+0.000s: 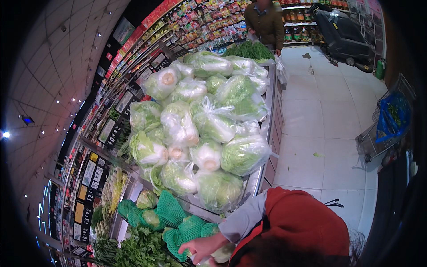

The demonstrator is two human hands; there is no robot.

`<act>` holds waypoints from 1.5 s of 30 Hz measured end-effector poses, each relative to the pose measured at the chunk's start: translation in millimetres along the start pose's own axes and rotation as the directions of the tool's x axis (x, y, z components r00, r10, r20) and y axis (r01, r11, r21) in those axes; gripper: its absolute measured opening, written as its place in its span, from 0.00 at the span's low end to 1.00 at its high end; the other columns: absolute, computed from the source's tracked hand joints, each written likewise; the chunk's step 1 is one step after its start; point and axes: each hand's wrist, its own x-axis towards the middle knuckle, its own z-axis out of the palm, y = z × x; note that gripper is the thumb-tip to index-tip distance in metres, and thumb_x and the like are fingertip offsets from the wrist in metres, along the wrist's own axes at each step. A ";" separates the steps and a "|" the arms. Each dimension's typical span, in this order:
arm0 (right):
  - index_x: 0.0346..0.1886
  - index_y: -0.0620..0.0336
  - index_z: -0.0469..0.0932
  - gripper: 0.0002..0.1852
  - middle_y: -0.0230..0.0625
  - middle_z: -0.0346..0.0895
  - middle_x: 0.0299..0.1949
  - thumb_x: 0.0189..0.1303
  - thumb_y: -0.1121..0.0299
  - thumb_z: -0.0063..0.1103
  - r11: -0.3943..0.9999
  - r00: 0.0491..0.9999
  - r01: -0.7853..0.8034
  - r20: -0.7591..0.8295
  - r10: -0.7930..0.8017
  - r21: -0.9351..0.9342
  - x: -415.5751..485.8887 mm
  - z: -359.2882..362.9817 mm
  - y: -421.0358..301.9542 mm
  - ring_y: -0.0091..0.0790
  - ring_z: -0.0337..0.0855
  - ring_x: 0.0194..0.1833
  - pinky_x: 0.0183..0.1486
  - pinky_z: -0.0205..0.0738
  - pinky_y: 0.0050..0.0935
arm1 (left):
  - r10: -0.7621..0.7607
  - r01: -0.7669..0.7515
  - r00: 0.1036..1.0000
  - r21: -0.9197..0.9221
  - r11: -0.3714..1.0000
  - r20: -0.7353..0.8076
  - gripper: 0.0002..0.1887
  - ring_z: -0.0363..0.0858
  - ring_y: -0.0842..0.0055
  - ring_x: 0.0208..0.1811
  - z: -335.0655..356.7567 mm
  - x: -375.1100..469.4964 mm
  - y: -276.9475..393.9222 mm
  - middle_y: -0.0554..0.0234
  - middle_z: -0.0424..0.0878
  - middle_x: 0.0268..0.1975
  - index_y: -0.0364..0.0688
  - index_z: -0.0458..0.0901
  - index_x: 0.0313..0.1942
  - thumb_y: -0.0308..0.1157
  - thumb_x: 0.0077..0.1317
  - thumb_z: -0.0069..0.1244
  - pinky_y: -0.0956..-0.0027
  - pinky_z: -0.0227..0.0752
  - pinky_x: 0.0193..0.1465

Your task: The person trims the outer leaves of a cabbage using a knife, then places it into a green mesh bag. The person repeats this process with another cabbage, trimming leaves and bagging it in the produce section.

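From the bottom right a red garment and a grey sleeve lead to my right hand. Its fingers are bent over pale vegetables at the lower edge; whether they grip anything is hidden. A green foam net lies against the fingertips, and a pale round vegetable shows beside the wrist. More green netting partly covers round, pale-green heads just beyond. Further off, Chinese cabbages, many in clear plastic bags, are piled on a metal-edged stand. My left hand is out of view.
Leafy greens lie left of the netting. Price signs line the left rack. A person stands beyond the pile. On the right tiled floor are a shopping cart with a blue bag and a black floor-cleaning machine.
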 end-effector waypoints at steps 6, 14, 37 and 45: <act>0.74 0.58 0.50 0.49 0.50 0.79 0.42 0.54 0.58 0.71 0.941 0.990 -0.093 0.069 0.122 -0.326 -49.1 -24.2 53.9 0.43 0.82 0.42 0.42 0.76 0.43 | -0.008 0.008 1.000 -0.005 1.000 0.011 0.28 0.75 0.67 0.55 -3.2 -1.0 -2.4 0.59 0.75 0.56 0.42 0.65 0.67 0.41 0.71 0.50 0.62 0.72 0.57; 0.80 0.54 0.38 0.56 0.36 0.76 0.36 0.58 0.61 0.72 0.629 0.825 -0.254 -0.176 0.538 0.735 -25.7 -90.2 95.9 0.30 0.77 0.38 0.39 0.72 0.34 | -0.003 0.003 0.999 0.011 1.000 0.044 0.29 0.74 0.66 0.57 0.6 0.9 -2.8 0.58 0.74 0.58 0.42 0.65 0.68 0.42 0.71 0.49 0.60 0.72 0.58; 0.80 0.44 0.38 0.56 0.35 0.79 0.36 0.56 0.69 0.70 0.928 0.986 0.152 0.016 -0.168 0.340 18.4 -36.2 3.2 0.30 0.80 0.35 0.38 0.75 0.31 | 0.018 -0.018 0.999 -0.002 1.000 0.036 0.33 0.72 0.61 0.63 16.9 4.5 -0.1 0.56 0.72 0.63 0.42 0.62 0.71 0.48 0.71 0.47 0.55 0.70 0.63; 0.71 0.53 0.62 0.40 0.45 0.80 0.39 0.56 0.58 0.71 0.904 0.974 -0.224 -0.079 0.210 -0.364 -77.2 -28.6 44.3 0.36 0.83 0.41 0.44 0.75 0.34 | 0.025 -0.024 1.000 -0.043 0.999 0.015 0.34 0.72 0.59 0.65 20.8 7.0 2.6 0.55 0.71 0.65 0.42 0.61 0.72 0.50 0.71 0.46 0.54 0.69 0.65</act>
